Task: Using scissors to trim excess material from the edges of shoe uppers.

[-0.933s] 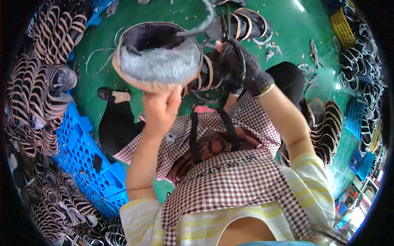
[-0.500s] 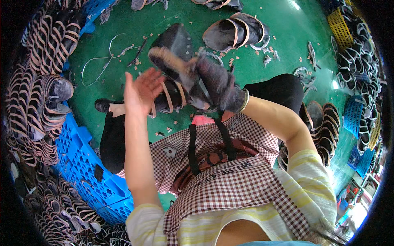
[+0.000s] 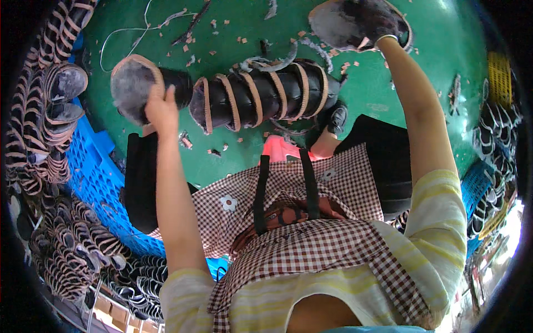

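Gripping | left hand [image 3: 160, 108] clamped on grey-lined shoe [image 3: 133, 89] | right hand [image 3: 383, 33] on shoe sole [image 3: 355, 25] | hands apart

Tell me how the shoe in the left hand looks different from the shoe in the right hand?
The left hand grips its shoe near the row of nested shoes, low on the left; the right hand's shoe is stretched far out, top right. The left shoe shows a tan rim; the right one looks darker. Both show grey fuzzy lining.

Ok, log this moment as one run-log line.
left hand: grips grey-soled shoe | right hand: on another shoe | between: stacked dark shoes | floor: green, scraps
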`<action>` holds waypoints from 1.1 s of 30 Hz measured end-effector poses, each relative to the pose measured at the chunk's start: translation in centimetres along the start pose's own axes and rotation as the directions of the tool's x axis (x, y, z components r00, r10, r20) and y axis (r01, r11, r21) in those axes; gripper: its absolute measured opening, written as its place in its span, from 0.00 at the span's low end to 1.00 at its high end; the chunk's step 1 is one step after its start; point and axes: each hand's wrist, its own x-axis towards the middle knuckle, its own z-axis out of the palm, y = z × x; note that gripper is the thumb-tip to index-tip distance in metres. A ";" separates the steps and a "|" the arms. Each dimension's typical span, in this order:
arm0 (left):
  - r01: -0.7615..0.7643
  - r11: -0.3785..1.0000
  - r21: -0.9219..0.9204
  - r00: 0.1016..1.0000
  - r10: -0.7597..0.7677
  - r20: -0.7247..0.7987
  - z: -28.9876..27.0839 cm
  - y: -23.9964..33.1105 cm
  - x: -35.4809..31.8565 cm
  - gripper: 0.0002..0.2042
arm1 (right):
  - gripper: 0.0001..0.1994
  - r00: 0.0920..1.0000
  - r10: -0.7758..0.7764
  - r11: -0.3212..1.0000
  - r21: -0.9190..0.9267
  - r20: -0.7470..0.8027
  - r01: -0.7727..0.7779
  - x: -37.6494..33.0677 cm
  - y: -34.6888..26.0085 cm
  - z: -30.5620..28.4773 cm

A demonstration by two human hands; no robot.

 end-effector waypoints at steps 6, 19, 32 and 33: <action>0.607 0.723 -0.331 0.749 -0.380 0.543 9.8 -4.1 -3.2 0.17 | 0.13 0.896 0.345 0.928 0.248 -0.279 -0.279 2.7 7.4 11.7; -0.526 0.665 -0.530 0.806 0.589 -0.060 1.5 27.3 1.3 0.24 | 0.23 0.703 -0.057 0.715 0.463 -0.709 0.524 -2.1 3.9 2.4; -0.316 0.565 -0.762 0.663 0.706 0.249 -13.2 14.7 -10.2 0.14 | 0.20 0.748 -0.331 0.703 0.379 -0.576 0.602 -17.5 -0.1 -10.7; -0.325 0.560 -0.762 0.648 0.719 0.252 -14.3 14.5 -10.8 0.14 | 0.19 0.693 -0.390 0.684 0.313 -0.607 0.659 -17.9 -0.2 -10.7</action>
